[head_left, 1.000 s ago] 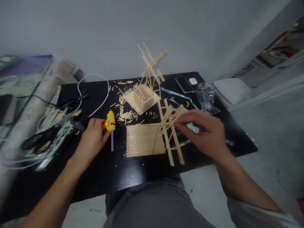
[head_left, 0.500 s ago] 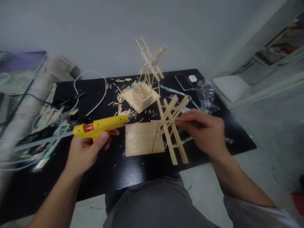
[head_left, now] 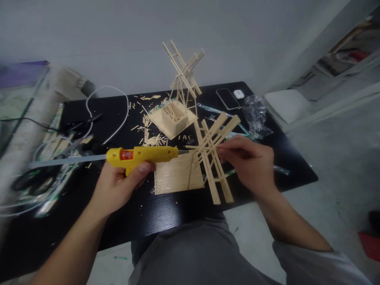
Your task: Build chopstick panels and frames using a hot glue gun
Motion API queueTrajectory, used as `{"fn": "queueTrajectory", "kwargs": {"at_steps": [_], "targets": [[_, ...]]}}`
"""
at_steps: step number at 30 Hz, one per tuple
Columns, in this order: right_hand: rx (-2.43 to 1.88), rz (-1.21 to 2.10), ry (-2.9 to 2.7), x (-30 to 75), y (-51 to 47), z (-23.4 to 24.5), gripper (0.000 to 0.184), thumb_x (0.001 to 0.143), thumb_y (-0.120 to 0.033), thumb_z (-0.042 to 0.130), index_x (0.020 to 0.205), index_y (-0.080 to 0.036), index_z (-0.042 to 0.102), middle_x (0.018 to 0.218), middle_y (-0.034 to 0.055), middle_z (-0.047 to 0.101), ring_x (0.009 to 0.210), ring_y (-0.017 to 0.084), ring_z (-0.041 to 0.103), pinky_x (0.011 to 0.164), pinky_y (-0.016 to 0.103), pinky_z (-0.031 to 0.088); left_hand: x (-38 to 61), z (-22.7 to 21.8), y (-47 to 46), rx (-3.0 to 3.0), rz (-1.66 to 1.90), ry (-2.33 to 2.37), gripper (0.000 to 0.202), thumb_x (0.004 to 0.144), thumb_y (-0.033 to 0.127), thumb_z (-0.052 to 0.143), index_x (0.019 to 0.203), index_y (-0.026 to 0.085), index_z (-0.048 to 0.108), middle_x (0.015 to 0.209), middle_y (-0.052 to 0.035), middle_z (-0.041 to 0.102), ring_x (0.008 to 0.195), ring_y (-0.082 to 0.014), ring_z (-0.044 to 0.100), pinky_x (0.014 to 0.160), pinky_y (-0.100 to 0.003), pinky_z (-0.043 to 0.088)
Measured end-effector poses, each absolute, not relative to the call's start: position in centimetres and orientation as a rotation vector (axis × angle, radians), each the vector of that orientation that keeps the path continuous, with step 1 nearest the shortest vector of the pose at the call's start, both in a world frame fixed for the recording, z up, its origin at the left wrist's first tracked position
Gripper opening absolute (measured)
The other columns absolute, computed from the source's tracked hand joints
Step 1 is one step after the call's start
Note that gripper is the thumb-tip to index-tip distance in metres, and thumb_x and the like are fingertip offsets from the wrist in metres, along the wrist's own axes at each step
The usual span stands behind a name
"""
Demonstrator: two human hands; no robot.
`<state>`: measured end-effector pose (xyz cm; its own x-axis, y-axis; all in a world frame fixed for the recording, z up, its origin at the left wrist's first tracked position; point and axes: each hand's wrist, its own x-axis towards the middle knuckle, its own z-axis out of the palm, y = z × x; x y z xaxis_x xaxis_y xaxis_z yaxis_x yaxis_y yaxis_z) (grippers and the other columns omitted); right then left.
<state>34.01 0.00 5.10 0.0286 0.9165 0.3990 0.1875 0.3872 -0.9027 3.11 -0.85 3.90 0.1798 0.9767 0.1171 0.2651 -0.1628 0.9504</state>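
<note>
The left hand (head_left: 118,190) is closed tight around the handle of a yellow glue gun (head_left: 145,154). It holds the gun level above the middle of the black worktop (head_left: 148,221). The gun's tip points right, at the crossed-stick frame (head_left: 208,144). The right hand (head_left: 249,162) pinches that frame with its fingertips. The frame leans up, with its bottom ends near the front edge. A flat stick mat (head_left: 175,178) lies below the gun's tip. A stick tower (head_left: 175,118) stands nearer the back edge.
</note>
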Motion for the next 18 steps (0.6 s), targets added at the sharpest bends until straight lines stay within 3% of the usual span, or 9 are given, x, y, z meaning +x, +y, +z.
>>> {"fn": "queueTrajectory", "kwargs": {"at_steps": [18], "targets": [[-1.056,0.778,-1.451,34.02,-0.01,5.48,0.02,0.082,-0.008,0.082,0.087,-0.028,0.084,0.083,-0.0016,0.078,0.064,0.012,0.068,0.057,0.025,0.059,3.43,3.86,-0.77,1.606,1.003,1.191,0.042,0.096,0.053,0.068,0.076,0.017,0.071,0.054,-0.0008,0.055,0.045,-0.011,0.05,0.037,-0.02,0.037]]}}
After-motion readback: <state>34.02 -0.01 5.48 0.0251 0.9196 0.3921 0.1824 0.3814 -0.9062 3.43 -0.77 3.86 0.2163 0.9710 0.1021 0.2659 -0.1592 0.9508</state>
